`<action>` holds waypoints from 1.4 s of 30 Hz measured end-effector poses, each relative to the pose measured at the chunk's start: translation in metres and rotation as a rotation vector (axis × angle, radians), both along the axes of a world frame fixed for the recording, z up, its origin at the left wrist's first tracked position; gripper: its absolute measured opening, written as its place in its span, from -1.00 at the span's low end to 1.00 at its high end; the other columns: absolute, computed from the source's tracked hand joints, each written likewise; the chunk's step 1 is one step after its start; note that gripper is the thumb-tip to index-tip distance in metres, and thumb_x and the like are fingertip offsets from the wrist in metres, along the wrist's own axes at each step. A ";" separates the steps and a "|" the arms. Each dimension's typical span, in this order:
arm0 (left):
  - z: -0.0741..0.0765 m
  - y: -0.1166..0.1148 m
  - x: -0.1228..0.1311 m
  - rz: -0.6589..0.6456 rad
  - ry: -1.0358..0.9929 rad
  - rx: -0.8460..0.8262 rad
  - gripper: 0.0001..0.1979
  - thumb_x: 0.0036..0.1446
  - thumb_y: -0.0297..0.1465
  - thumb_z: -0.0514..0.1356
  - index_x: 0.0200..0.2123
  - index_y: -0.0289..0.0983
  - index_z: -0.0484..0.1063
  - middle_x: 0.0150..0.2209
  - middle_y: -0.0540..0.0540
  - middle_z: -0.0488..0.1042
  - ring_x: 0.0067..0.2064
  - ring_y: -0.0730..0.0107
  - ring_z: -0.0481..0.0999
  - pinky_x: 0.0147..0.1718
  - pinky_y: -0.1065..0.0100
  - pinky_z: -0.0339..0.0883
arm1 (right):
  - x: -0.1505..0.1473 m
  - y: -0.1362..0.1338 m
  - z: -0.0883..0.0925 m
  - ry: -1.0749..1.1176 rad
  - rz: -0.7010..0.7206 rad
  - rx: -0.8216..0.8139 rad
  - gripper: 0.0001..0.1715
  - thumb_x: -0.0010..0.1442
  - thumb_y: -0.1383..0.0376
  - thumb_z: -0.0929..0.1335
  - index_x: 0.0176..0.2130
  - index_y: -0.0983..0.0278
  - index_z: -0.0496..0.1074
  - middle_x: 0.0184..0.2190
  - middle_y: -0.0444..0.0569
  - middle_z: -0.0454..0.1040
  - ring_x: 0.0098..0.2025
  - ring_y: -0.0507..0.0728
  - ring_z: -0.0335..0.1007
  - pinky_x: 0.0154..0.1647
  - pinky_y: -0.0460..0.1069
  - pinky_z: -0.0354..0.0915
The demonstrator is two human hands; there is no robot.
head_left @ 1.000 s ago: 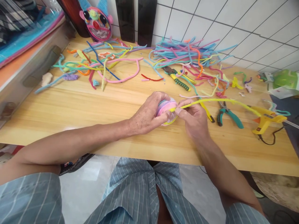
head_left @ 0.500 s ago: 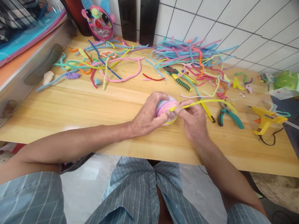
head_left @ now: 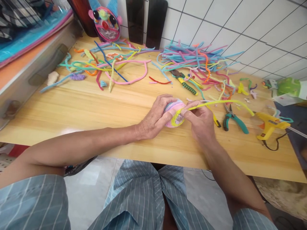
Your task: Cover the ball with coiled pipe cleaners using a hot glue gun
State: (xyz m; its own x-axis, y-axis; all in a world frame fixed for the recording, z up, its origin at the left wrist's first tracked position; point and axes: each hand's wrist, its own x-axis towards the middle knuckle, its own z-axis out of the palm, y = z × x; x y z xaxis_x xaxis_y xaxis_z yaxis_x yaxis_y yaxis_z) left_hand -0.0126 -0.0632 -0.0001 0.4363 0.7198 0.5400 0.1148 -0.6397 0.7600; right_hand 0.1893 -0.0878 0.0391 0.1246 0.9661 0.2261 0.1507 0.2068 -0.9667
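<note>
My left hand point(head_left: 157, 116) is wrapped round a small round piece point(head_left: 176, 112) covered in pink, purple and blue fuzzy coils, its thumb lying over the near face. A yellow ring borders that face, and something clear shows inside it. Between thumb and fingers, my right hand point(head_left: 200, 119) pinches a yellow pipe cleaner point(head_left: 225, 102) close to the ring's right edge. The pipe cleaner's long free end arches to the right, towards the glue gun. Both hands are closed, just above the wooden table.
Teal-handled pliers point(head_left: 233, 119) and a yellow glue gun point(head_left: 271, 124) lie to the right. Beyond my hands are yellow-green pliers point(head_left: 184, 82), a heap of pipe cleaners point(head_left: 189, 56) and a decorated face figure point(head_left: 106, 24). A plastic box point(head_left: 40, 70) stands at the left.
The round piece has turned, so more of its yellow ring and clear middle show. The yellow pipe cleaner's free end now reaches further right. The whole view has shifted slightly.
</note>
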 end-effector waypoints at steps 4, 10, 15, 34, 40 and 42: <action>0.003 0.006 -0.001 -0.052 0.001 -0.004 -0.50 0.59 -0.02 0.11 0.33 -0.23 0.33 0.32 -0.33 0.51 0.39 0.02 0.51 0.43 -0.07 0.43 | 0.000 -0.002 -0.001 -0.030 -0.001 0.007 -0.74 0.05 0.18 0.61 -0.41 0.14 0.50 -0.41 -0.19 0.46 -0.31 0.08 0.39 -0.27 0.01 0.38; 0.009 0.013 -0.004 -0.079 0.082 0.005 -0.54 0.51 -0.13 0.18 0.31 -0.24 0.34 0.26 -0.32 0.54 0.32 0.00 0.55 0.39 -0.05 0.47 | 0.001 -0.005 0.000 -0.047 0.005 0.017 -0.77 0.08 0.19 0.60 -0.38 0.14 0.52 -0.40 -0.19 0.47 -0.32 0.07 0.40 -0.28 0.00 0.38; 0.007 0.013 -0.004 -0.093 0.100 0.022 -0.53 0.53 -0.10 0.14 0.34 -0.21 0.30 0.32 -0.36 0.49 0.37 -0.06 0.48 0.44 -0.15 0.40 | 0.005 -0.006 0.000 -0.016 0.021 -0.007 -0.73 0.11 0.15 0.62 -0.36 0.13 0.52 -0.38 -0.18 0.48 -0.31 0.08 0.42 -0.26 0.02 0.41; 0.002 0.018 -0.009 -0.164 0.122 0.053 -0.33 0.43 0.01 0.27 0.42 -0.19 0.26 0.43 -0.42 0.36 0.57 -0.25 0.29 0.54 -0.35 0.27 | 0.004 -0.007 -0.007 -0.027 -0.003 0.002 -0.75 0.10 0.18 0.60 -0.36 0.13 0.50 -0.36 -0.17 0.49 -0.29 0.08 0.42 -0.26 0.02 0.41; 0.004 0.018 -0.011 -0.180 0.127 0.067 -0.36 0.47 -0.02 0.25 0.43 -0.20 0.25 0.43 -0.43 0.36 0.58 -0.27 0.27 0.55 -0.35 0.24 | 0.004 -0.008 -0.006 -0.009 0.000 0.024 -0.76 0.09 0.22 0.61 -0.37 0.13 0.52 -0.36 -0.18 0.49 -0.28 0.08 0.43 -0.24 0.02 0.40; 0.004 0.018 -0.010 -0.179 0.136 0.066 -0.36 0.48 -0.02 0.25 0.43 -0.20 0.25 0.43 -0.43 0.36 0.57 -0.26 0.28 0.54 -0.34 0.25 | 0.004 -0.007 -0.006 -0.013 0.002 0.030 -0.77 0.09 0.22 0.61 -0.37 0.13 0.52 -0.36 -0.18 0.49 -0.28 0.08 0.43 -0.24 0.02 0.40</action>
State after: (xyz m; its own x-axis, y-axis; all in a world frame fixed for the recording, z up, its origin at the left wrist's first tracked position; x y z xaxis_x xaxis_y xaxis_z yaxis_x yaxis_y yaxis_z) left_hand -0.0230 -0.0452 0.0043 0.6256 0.5898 0.5106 0.0939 -0.7066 0.7013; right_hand 0.1931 -0.0953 0.0332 0.1199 0.9589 0.2571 0.1631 0.2364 -0.9579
